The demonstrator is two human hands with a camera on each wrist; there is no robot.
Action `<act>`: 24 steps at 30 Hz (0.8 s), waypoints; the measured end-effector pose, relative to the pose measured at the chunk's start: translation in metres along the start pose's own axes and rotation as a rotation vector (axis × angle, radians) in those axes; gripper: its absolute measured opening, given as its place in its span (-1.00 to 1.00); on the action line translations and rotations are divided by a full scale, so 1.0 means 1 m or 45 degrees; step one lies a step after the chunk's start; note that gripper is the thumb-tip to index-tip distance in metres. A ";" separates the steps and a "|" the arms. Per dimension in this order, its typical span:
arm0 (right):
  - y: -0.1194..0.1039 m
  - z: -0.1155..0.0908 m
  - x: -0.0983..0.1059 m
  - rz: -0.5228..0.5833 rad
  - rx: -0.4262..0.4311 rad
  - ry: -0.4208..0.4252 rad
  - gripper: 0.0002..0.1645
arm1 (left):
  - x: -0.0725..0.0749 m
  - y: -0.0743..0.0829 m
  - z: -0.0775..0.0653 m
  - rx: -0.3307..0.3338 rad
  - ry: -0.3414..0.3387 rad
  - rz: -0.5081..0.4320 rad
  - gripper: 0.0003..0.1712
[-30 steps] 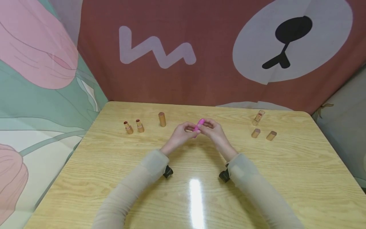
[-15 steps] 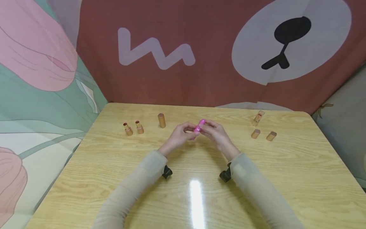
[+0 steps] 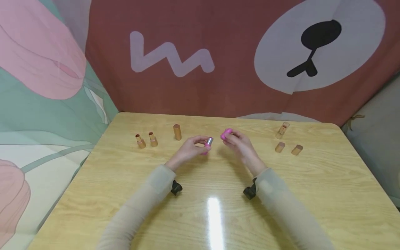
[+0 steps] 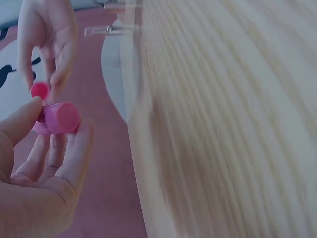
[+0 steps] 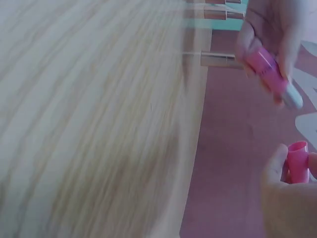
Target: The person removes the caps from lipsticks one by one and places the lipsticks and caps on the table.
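Drawn apart since half a second ago, the left hand (image 3: 189,148) and right hand (image 3: 242,146) leave a gap between them, and the pink cap (image 3: 226,134) is now off the pink tube (image 4: 64,118), baring its silver top (image 3: 210,141). Left thumb and fingers pinch the tube, which tilts and is partly hidden by them; right thumb and fingers pinch the cap, its open mouth showing in the right wrist view. Both pieces are up above the bench (image 3: 218,173), near its middle.

Toward the far edge, on the person's left, I count two gold tubes with narrower necks (image 3: 153,139) side by side, then one tall gold tube (image 3: 177,132) nearer the left hand. On the right, one clear-walled tube (image 3: 282,130) sits behind two short gold pieces (image 3: 280,147). Two pale sleeves (image 3: 137,208) and two black wrist cameras (image 3: 176,188) block part of the bench's near side from sight. Past the far edge hangs a brown cloth (image 3: 231,90) with one pale zigzag.
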State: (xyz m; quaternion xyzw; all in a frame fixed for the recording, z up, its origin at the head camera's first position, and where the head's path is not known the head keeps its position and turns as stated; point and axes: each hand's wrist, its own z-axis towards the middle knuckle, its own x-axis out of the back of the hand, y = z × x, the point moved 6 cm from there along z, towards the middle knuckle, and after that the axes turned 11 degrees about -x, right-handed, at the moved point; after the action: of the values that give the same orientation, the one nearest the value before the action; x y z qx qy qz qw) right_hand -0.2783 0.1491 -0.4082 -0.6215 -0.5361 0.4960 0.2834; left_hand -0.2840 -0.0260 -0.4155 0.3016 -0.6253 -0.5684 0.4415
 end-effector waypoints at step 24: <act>-0.040 -0.024 0.049 0.007 0.154 -0.042 -0.75 | 0.084 0.017 -0.030 -0.009 0.199 0.125 -0.39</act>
State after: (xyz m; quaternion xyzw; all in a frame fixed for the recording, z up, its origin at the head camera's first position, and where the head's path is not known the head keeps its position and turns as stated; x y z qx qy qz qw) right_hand -0.2751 0.2106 -0.3802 -0.5966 -0.5080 0.5385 0.3100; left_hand -0.2909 -0.1104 -0.3821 0.3125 -0.6011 -0.5229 0.5174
